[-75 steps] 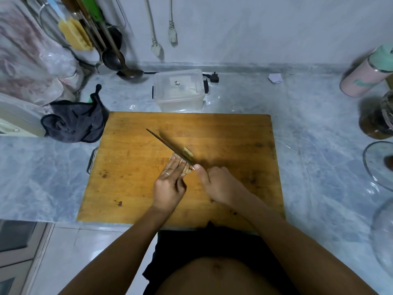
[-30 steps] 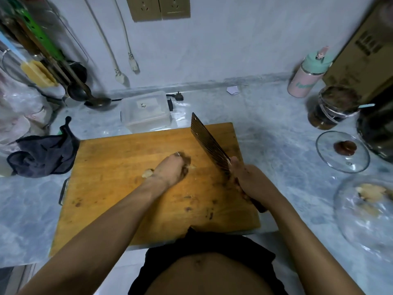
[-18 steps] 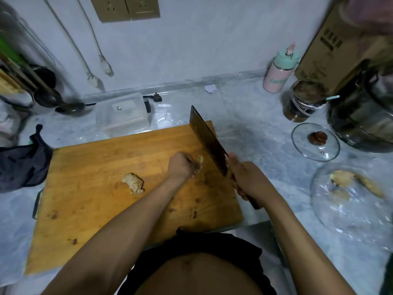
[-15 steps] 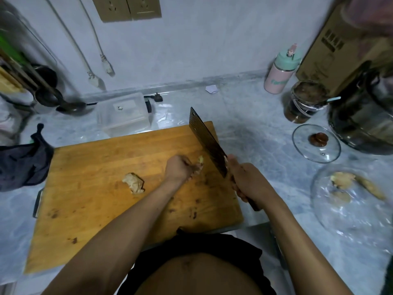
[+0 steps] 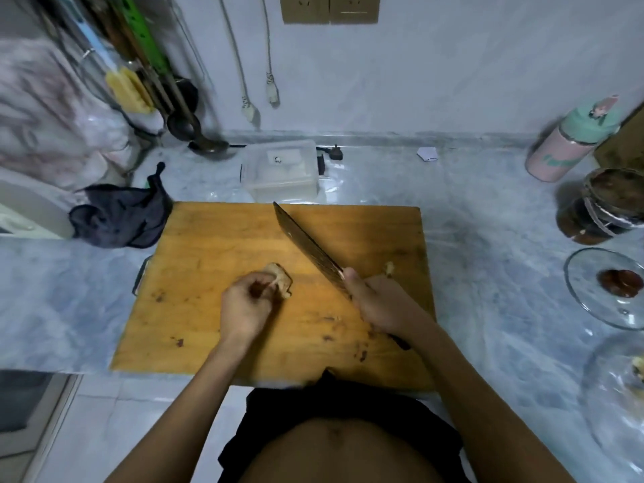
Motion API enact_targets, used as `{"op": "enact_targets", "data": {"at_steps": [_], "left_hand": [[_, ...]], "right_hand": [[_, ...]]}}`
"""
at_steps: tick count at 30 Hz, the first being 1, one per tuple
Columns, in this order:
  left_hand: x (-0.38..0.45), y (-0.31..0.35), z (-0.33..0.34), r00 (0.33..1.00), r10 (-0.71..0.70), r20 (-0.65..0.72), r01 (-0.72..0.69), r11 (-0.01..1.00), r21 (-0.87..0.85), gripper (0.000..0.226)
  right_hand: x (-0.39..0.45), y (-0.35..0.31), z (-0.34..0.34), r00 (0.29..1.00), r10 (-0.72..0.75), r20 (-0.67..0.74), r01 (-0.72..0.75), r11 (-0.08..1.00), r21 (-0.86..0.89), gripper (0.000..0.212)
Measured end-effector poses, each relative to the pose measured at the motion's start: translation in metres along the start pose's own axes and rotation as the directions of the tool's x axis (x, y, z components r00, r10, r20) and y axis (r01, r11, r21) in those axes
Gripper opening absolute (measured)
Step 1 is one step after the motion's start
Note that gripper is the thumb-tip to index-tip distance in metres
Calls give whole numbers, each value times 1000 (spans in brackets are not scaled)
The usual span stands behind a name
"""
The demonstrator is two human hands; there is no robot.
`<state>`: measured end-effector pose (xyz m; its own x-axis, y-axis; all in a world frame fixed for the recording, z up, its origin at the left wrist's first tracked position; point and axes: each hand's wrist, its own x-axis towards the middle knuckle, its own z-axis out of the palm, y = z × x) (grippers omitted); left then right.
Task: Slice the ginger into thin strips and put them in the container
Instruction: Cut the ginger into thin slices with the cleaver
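Note:
A wooden cutting board (image 5: 209, 245) lies on the marble counter. My left hand (image 5: 245, 306) grips a pale lump of ginger (image 5: 281, 277) near the board's middle. My right hand (image 5: 381, 303) grips the handle of a cleaver (image 5: 306, 247); its dark blade slants up and left over the board, to the right of the ginger. A small ginger piece (image 5: 389, 268) lies just beyond my right hand. A clear plastic container (image 5: 280, 172) with its lid on stands behind the board's far edge.
A dark cloth (image 5: 120, 217) lies at the board's left corner. Utensils (image 5: 146, 74) hang at back left. At right stand a pink bottle (image 5: 571, 141), a dark jar (image 5: 606, 207), a glass lid (image 5: 606, 287) and a glass bowl (image 5: 616, 388).
The view swung back left. My left hand moved from the small piece near the blade to the ginger lump and took hold of it. The cleaver stays raised in my right hand.

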<state>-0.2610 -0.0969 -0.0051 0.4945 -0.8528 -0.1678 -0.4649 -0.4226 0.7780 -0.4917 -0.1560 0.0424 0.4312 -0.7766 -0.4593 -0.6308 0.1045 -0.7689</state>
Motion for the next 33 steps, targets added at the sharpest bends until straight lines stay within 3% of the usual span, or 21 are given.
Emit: {"op": "enact_targets", "data": {"at_steps": [2, 5, 8, 10, 12, 14, 16, 19, 29, 33], "left_hand": [[5, -9, -7, 991, 129, 38, -133, 979, 155, 34], [23, -11, -14, 895, 308, 323, -406, 862, 303, 65], [43, -5, -19, 783, 334, 524, -578, 703, 415, 67], [44, 0, -21, 826, 314, 468, -533, 704, 470, 53], [39, -1, -22, 926, 206, 317, -345, 801, 489, 44], [35, -9, -18, 982, 92, 164, -150, 910, 386, 43], [32, -13, -13, 998, 26, 60, -41, 964, 263, 42], [23, -15, -4, 997, 66, 26, -70, 959, 273, 37], [13, -42, 2, 935, 342, 93, -350, 851, 393, 30], [17, -46, 2, 904, 414, 110, -414, 780, 470, 29]], "right_hand": [[6, -8, 6, 999, -11, 40, 12, 999, -37, 73], [11, -15, 13, 998, -11, 68, 15, 998, -58, 70], [12, -20, 15, 996, 2, 92, 4, 998, -65, 68], [13, -21, 15, 996, 13, 90, -7, 998, -62, 67], [14, -23, 16, 997, 12, 79, -8, 999, -52, 69], [14, -23, 19, 998, 20, 64, -18, 999, -38, 69], [13, -24, 21, 998, 30, 62, -29, 999, -25, 68], [12, -27, 25, 998, 30, 61, -30, 999, -11, 67], [0, -45, 28, 987, 43, 153, -32, 997, -69, 67], [-1, -41, 28, 981, 67, 182, -47, 993, -111, 81]]}}
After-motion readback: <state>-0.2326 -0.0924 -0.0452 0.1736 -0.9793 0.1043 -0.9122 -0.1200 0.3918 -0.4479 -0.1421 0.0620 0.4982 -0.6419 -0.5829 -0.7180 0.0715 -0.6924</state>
